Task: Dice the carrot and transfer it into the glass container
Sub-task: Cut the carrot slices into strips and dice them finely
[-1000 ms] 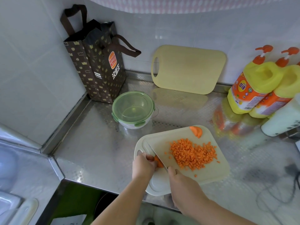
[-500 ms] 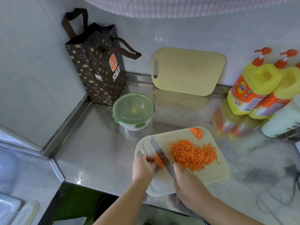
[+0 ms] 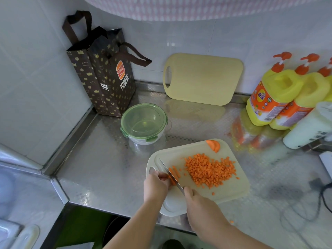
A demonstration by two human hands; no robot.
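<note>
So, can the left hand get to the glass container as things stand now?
Probably yes. The glass container stands just beyond the cutting board, with nothing standing between it and the left hand. But that hand is holding the carrot piece, and the green lid is on.

Orange carrot dice (image 3: 209,170) on cream board (image 3: 231,190); green-lidded container (image 3: 143,122); brown bag (image 3: 104,76) w/ gold crowns; yellow bottles (image 3: 280,94).

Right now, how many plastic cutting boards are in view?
2. A pale yellow plastic cutting board leans on the back wall; an off-white one lies flat on the steel counter under the diced carrot.
</note>
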